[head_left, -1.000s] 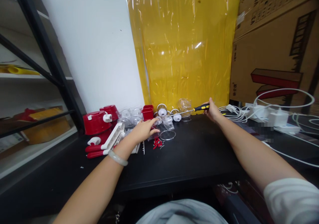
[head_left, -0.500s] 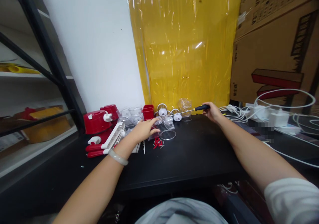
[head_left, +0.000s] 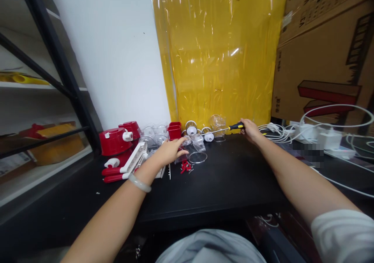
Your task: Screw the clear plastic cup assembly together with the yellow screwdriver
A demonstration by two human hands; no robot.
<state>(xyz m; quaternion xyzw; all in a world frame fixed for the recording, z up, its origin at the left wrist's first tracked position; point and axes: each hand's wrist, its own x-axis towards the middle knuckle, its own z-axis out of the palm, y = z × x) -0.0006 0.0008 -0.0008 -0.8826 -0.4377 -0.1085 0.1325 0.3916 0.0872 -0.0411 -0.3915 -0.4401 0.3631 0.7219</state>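
My right hand [head_left: 249, 130] grips the black and yellow handle of a screwdriver [head_left: 235, 126]. Its long shaft points left, with the tip at a clear plastic part [head_left: 199, 143]. My left hand [head_left: 172, 150] is closed around the left side of this clear part, thumb and forefinger toward the tip; the exact hold is partly hidden. Below the fingers lie small red pieces [head_left: 185, 166] with screws. A clear ring [head_left: 198, 157] rests just right of them. White-capped clear cylinders [head_left: 191, 129] stand behind the screwdriver shaft.
Red housings [head_left: 112, 141] and white, red-handled parts [head_left: 134, 159] are piled at left. Clear cups [head_left: 160, 129] and a red square container [head_left: 174, 130] stand behind my left hand. White cables [head_left: 274, 132] and adapters [head_left: 330, 138] lie at right, before a large cardboard box [head_left: 318, 60].
The screwdriver's handle has turned a little in my right hand, showing more yellow. The whole view has shifted slightly; my left hand keeps its place at the clear part.
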